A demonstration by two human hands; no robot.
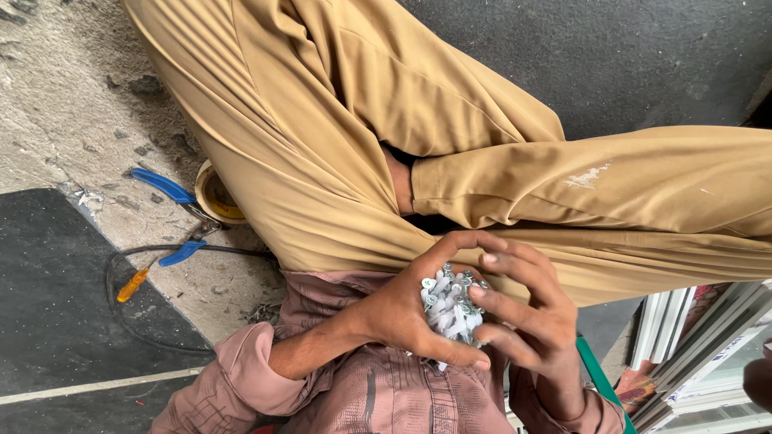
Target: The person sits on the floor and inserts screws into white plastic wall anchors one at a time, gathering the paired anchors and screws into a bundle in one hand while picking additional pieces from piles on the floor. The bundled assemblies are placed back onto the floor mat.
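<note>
A handful of white plastic wall plugs with silver screws [450, 309] sits between my two hands, above my lap. My left hand [402, 313] comes in from the lower left and cups the bunch, with its thumb under it and a finger curled over the top. From the lower right my right hand [527, 317] lays its fingers against the other side of the bunch. Both arms wear pinkish-brown sleeves [241, 362].
Legs in tan trousers [338, 128] fill the middle and top. Blue-handled pliers [169, 189], a yellow tape roll [211, 199], an orange-handled screwdriver [133, 285] and a black cable [112, 309] lie on the concrete at left. White window frames [700, 345] stand at lower right.
</note>
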